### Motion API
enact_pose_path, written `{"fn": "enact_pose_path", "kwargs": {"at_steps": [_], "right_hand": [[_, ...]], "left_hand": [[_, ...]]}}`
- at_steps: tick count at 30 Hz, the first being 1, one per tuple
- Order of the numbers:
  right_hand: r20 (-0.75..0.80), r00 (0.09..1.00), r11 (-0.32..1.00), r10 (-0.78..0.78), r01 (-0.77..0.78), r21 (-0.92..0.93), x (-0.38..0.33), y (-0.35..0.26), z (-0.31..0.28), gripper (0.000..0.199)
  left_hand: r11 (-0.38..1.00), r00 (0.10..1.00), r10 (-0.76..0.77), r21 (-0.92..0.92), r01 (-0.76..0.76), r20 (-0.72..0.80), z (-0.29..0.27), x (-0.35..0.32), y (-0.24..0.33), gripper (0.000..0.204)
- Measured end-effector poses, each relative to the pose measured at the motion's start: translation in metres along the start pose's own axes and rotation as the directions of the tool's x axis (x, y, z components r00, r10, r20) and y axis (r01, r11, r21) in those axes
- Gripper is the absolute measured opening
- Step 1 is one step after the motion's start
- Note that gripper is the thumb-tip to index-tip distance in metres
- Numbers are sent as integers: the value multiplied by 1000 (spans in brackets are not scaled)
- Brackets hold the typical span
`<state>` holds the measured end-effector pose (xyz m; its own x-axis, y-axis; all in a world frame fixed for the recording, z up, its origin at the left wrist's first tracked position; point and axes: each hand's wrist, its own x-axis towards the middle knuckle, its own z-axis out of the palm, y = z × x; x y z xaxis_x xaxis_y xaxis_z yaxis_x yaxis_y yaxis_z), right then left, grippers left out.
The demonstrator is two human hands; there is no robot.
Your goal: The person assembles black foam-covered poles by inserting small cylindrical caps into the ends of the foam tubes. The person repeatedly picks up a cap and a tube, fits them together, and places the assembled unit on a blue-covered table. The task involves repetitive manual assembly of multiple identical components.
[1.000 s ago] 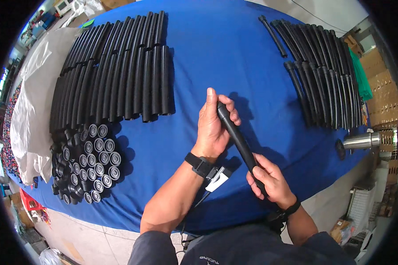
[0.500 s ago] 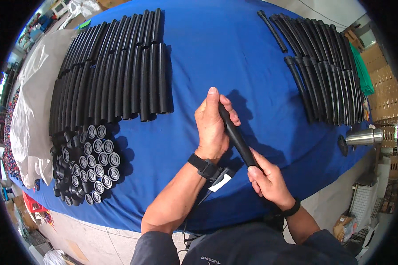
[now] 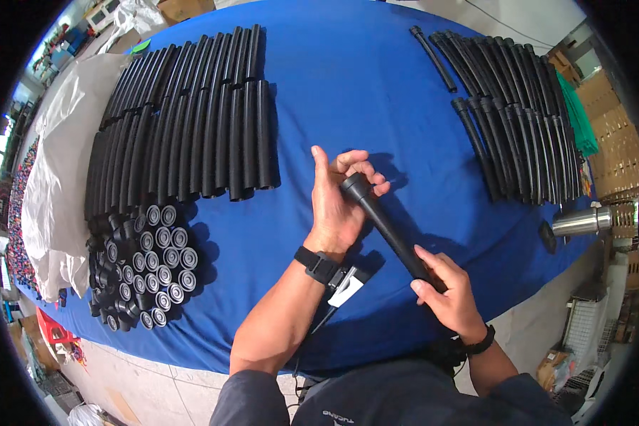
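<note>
My right hand (image 3: 447, 291) is closed around the lower part of a black tube (image 3: 394, 231), which slants up and to the left above the blue cloth. A wider black cap (image 3: 356, 186) sits on the tube's upper end. Beside that cap my left hand (image 3: 336, 206) is open, palm up, thumb raised and fingers spread behind the tube; whether the fingers touch it I cannot tell. Loose black caps (image 3: 149, 263) with ringed faces lie heaped at the left. Behind them are two rows of plain black tubes (image 3: 213, 149).
Two rows of capped black tubes (image 3: 508, 142) lie at the far right, beside a green sheet (image 3: 576, 117). A shiny metal cylinder (image 3: 582, 222) with a black end lies near the right edge. White plastic sheeting (image 3: 57, 184) hangs along the left side of the blue-covered table (image 3: 334, 78).
My left hand has opened from around the tube's upper end, baring the cap there. The right hand has shifted slightly down and right, still gripping the tube.
</note>
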<state>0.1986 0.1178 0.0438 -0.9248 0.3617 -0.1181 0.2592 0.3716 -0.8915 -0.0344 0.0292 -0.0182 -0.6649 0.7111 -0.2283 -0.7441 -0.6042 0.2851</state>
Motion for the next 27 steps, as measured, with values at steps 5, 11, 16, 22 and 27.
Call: {"fn": "enact_pose_path", "kwargs": {"at_steps": [5,11,16,22,27], "right_hand": [[339,906,808,252,-390,442,4,-11,3,66],[261,923,939,283,-322,123,6,-17,15,68],[244,937,959,250,-275,73,7,-16,17,68],[168,981,995,96,-90,-42,5,-3,18,68],[141,990,993,-23,39,-114,7,1,17,67]], "left_hand": [[1000,1000,-9,23,8,19,3,-6,-2,62],[998,988,34,57,-25,-149,8,-10,-6,58],[992,981,78,109,-59,-176,11,-13,-6,57],[996,978,69,71,-56,-199,13,-11,-8,55],[996,979,71,61,-60,-191,11,-12,-7,54]]}}
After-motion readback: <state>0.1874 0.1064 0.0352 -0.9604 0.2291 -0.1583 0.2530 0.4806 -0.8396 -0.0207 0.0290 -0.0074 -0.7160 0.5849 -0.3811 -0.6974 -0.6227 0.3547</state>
